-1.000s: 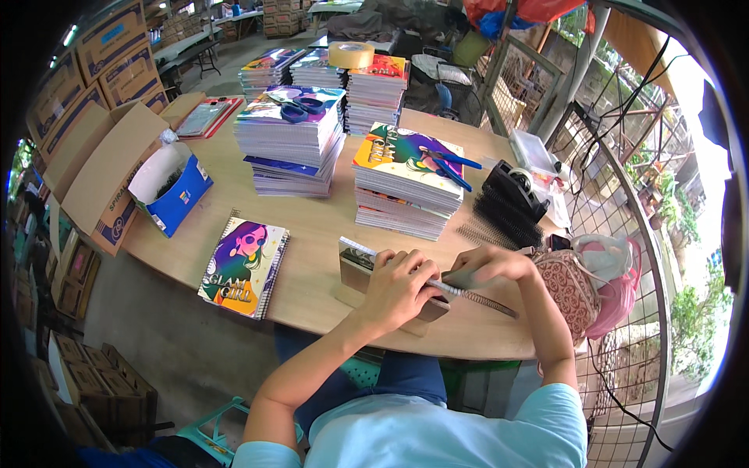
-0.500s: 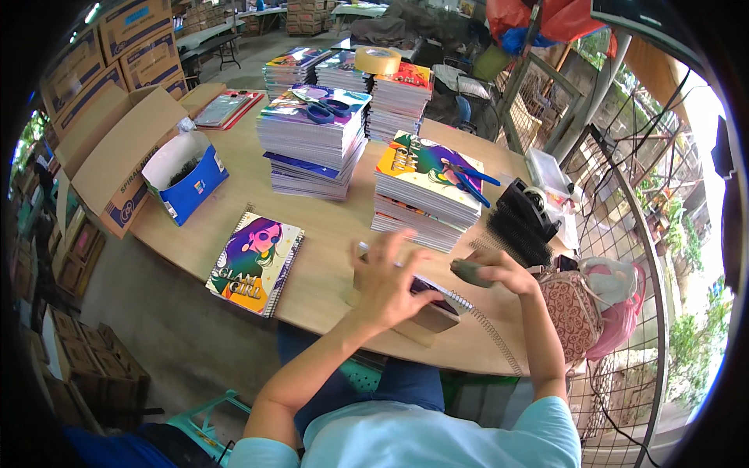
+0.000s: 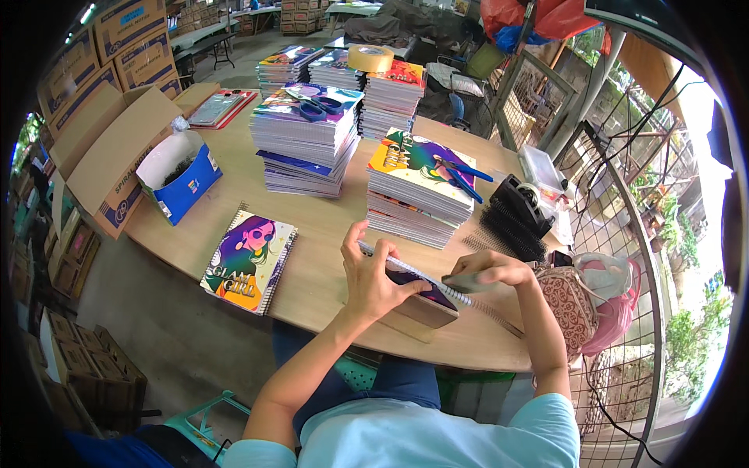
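Observation:
My left hand point(image 3: 376, 279) is closed on a notebook point(image 3: 422, 288) that is propped, spine upward, on a brownish block point(image 3: 429, 316) near the table's front edge. Its thumb presses the cover and its fingers reach over the far side. A thin wire coil point(image 3: 491, 313) runs through the spine holes and sticks out past the notebook's right end. Over that end, my right hand point(image 3: 503, 270) pinches a small, flat, dark greenish piece point(image 3: 466, 281), blurred, whose kind I cannot tell. The piece is at or very close to the coil.
A coil-bound notebook point(image 3: 248, 261) lies to the left. Notebook stacks point(image 3: 417, 199) rise behind my hands, with blue-handled pliers point(image 3: 466, 178), scissors point(image 3: 316, 109) and a tape roll point(image 3: 370, 58) on top. Black coils point(image 3: 511, 226) lie right; a blue box point(image 3: 186, 183) and a carton point(image 3: 121, 168) stand left.
My right hand has brought the greenish piece down and left onto the notebook's spine end. The fingers of my left hand have settled on the notebook. The whole view has shifted slightly.

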`<state>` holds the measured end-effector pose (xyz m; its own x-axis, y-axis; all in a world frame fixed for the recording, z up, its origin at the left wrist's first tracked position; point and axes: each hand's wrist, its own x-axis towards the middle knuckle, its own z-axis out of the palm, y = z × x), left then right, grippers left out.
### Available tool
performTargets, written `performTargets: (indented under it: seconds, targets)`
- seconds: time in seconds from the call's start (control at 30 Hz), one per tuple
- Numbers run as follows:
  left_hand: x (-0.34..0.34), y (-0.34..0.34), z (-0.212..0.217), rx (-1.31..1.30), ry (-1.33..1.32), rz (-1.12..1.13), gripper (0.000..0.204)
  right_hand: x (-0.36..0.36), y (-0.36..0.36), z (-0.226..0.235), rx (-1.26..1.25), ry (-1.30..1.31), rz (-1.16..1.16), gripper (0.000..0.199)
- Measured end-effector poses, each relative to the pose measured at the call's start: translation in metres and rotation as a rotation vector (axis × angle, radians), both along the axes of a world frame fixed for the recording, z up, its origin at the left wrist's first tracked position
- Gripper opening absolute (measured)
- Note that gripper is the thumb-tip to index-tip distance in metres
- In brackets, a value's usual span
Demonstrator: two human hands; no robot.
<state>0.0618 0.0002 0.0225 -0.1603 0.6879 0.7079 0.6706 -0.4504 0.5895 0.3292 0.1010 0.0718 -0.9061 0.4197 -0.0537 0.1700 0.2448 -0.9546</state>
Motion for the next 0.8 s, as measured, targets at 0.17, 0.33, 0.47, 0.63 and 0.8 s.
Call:
performTargets:
  seconds: [0.17,0.33,0.47,0.63,0.8]
  targets:
    - [0.0,-0.001,0.002,-0.03,0.001,-0.013,0.07,0.001,0.008,-0.008,0.131,-0.114,-0.021,0.054]
    - [0.0,-0.005,0.004,-0.031,0.012,-0.023,0.07,-0.005,-0.003,-0.011,-0.381,0.38,0.031,0.055]
    - [0.004,-0.009,0.0,-0.049,0.019,-0.025,0.068,-0.021,-0.006,0.007,0.213,-0.297,-0.261,0.058]
    - [0.001,-0.012,-0.001,-0.07,0.038,-0.043,0.067,-0.035,-0.001,-0.006,0.569,-0.366,-0.146,0.05]
    - [0.003,-0.011,0.0,-0.086,0.021,-0.07,0.068,-0.046,-0.006,0.011,0.433,-0.335,-0.061,0.051]
